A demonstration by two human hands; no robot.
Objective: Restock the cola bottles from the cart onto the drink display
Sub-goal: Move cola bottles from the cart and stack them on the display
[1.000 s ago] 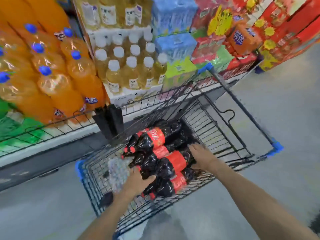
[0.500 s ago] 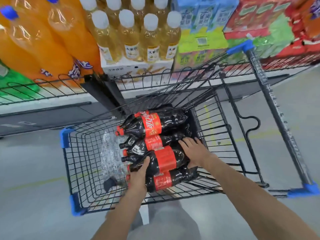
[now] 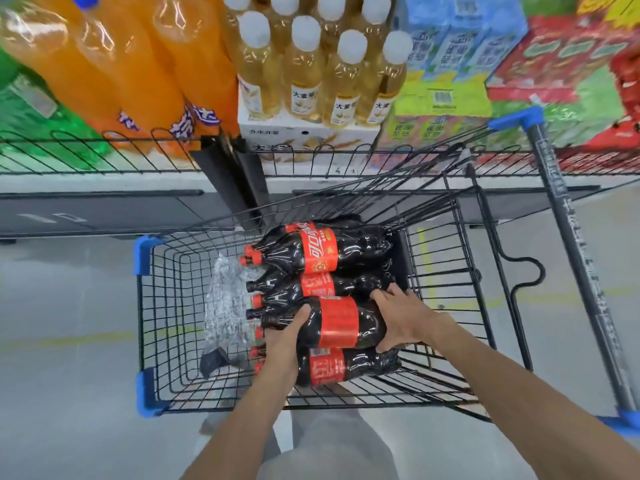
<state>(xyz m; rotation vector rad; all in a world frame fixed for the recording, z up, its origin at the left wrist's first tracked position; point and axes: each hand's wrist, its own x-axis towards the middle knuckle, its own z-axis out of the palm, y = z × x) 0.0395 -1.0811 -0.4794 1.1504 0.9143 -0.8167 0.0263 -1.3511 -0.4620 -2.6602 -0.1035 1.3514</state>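
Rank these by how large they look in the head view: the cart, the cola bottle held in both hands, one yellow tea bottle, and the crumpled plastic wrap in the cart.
1. cart
2. cola bottle
3. tea bottle and plastic wrap: these look about alike, and the tea bottle is partly hidden, so I do not rank them.

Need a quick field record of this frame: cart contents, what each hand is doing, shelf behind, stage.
cart: black wire shopping cart, blue corner guards
contents: cola bottles lying on their sides, red labels, caps pointing left; crumpled clear plastic wrap beside the caps
left hand: grip on neck end of the held cola bottle
right hand: grip on the base end of the same bottle
shelf behind: orange soda bottles, barley tea bottles, boxed drink multipacks
stage: bottle gripped, not yet clear of cart
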